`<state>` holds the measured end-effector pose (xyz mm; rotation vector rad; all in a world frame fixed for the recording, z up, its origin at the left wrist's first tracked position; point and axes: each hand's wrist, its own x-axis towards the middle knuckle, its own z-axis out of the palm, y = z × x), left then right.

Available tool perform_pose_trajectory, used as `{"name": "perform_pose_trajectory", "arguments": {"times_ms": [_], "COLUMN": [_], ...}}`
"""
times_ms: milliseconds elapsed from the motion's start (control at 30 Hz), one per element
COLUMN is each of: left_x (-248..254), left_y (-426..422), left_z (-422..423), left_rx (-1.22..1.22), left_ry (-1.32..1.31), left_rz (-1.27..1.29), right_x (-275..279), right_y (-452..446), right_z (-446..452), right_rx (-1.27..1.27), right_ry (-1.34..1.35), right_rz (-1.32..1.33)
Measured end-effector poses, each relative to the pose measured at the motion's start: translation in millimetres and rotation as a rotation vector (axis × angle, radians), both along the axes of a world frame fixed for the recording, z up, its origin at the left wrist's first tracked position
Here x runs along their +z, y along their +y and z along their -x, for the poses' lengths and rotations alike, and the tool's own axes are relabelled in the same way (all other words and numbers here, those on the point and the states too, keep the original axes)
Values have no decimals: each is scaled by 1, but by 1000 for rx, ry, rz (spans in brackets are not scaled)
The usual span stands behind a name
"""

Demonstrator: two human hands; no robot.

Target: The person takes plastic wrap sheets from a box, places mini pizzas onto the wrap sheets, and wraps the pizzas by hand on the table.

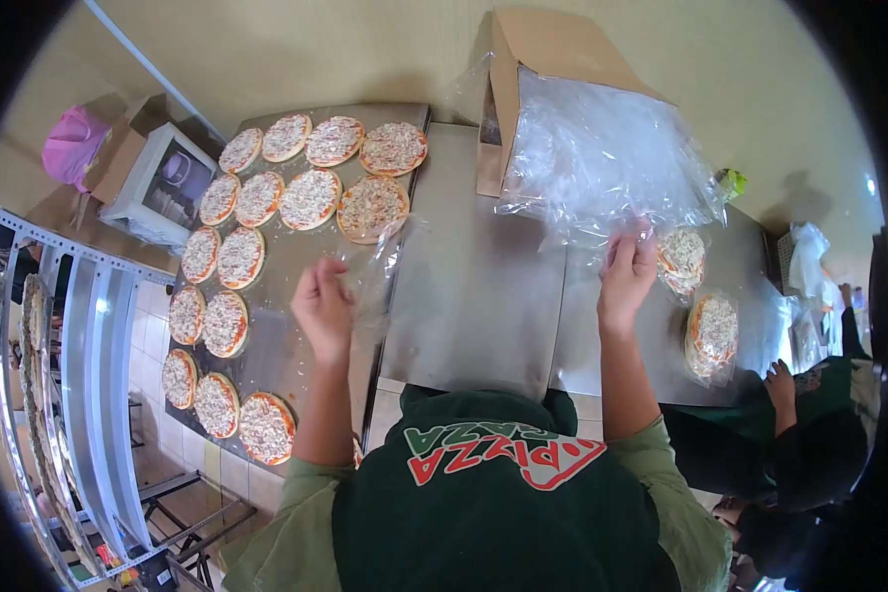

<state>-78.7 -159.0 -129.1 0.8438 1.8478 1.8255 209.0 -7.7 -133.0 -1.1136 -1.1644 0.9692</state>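
Observation:
My left hand (324,308) is closed on a clear plastic bag (377,271) that hangs beside its fingers, over the edge of the metal tray (306,370). Small pizzas topped with shredded cheese lie in rows on that tray; the closest to the bag is a browner pizza (373,209). My right hand (627,274) pinches the front edge of the plastic bags (602,148) spilling from an open cardboard box (577,39). Right of that hand are a bagged pizza (681,260) and bagged pizzas (711,333), apparently stacked.
A steel table (469,296) stretches between the tray and the bagged pizzas. A metal rack (99,335) stands at left, near a white box-shaped appliance (163,187). Another person's hand (781,387) is at the right table edge. A green wrapper (731,185) lies behind the bags.

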Motion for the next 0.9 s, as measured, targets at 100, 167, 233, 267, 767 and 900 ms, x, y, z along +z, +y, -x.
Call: {"name": "perform_pose_trajectory", "arguments": {"times_ms": [100, 167, 233, 267, 767, 900], "left_x": [5, 1, 3, 4, 24, 23], "left_y": [-7, -2, -2, -2, -20, -13], "left_z": [-3, -12, -26, -33, -80, -98], "left_rx": [94, 134, 78, 56, -214, -249], "left_ry": [242, 633, 643, 648, -115, -125], "left_rz": [-8, -56, -48, -41, 24, 61], "right_x": [14, 20, 14, 8, 54, 7], "right_y": [21, 43, 77, 101, 4, -2], "right_z": [15, 41, 70, 86, 48, 29], "right_rx": [-82, -23, -6, -37, 770, 1055], "right_ry": [-498, -749, -808, -852, -346, 167], "right_rz": [-606, -735, -580, -540, -489, 258]}}
